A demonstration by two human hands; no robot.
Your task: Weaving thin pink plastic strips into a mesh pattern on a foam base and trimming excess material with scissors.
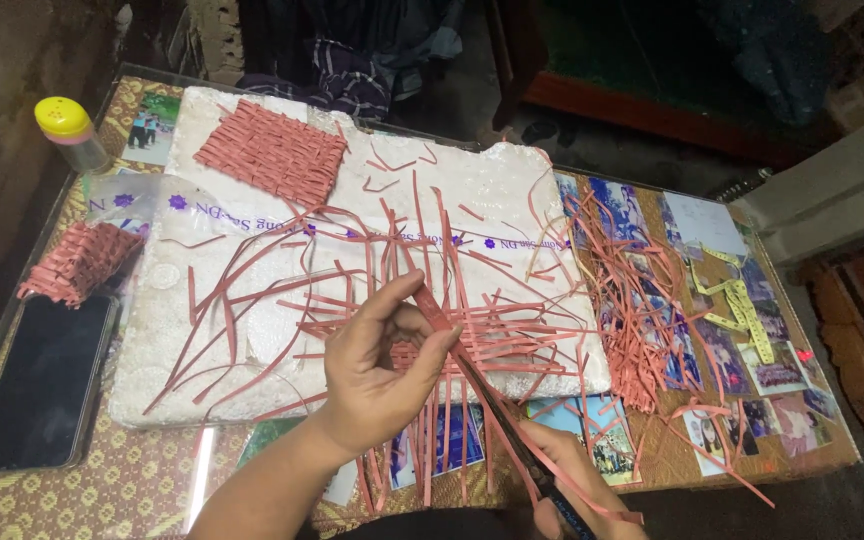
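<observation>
My left hand fingers pinch one pink paper strip above the half-woven mat on the white foam board; my right hand grips scissors; a careless snip could cut neighbouring strips; a tug might loosen the weave.

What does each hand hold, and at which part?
Left hand pinches a pink paper strip near its upper end. Right hand grips scissors at the handles.

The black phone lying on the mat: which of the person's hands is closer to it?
Left. The left hand, pinching a pink strip, is right of the phone; the right hand with scissors is farther right, by the bottom edge.
</observation>
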